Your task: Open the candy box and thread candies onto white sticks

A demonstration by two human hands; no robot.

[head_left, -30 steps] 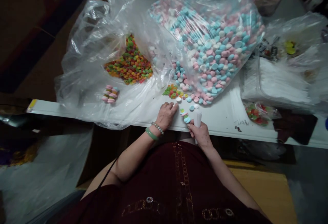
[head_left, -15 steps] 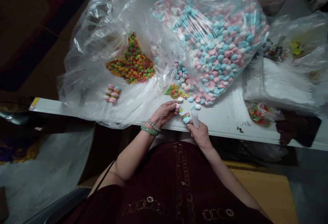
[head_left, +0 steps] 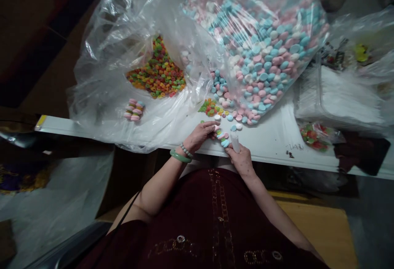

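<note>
My left hand (head_left: 201,135), with a bead bracelet and a green bangle, pinches the upper end of a short candy stack (head_left: 223,137) of pink, blue, white and green pieces. At the stack's lower end, my right hand (head_left: 241,159) has its fingers closed and also grips an upright translucent white tube-like thing (head_left: 234,140). Loose pastel candies (head_left: 237,116) and ring-shaped candies (head_left: 211,107) lie just beyond my fingers. To the left, a finished-looking double row of pink and green candies (head_left: 134,110) rests on the plastic.
A large clear bag (head_left: 261,47) of pink, blue and white candies fills the back. Left of it lies an open plastic bag (head_left: 104,64) with colourful candy rings (head_left: 160,74). A clear box (head_left: 347,92) of white sleeves and a small candy packet (head_left: 317,135) stand right, near a dark phone-like slab (head_left: 374,156).
My left fingers have closed in further over the pink piece at the stack's upper end. My right hand stays nearly where it was; the camera view has shifted slightly.
</note>
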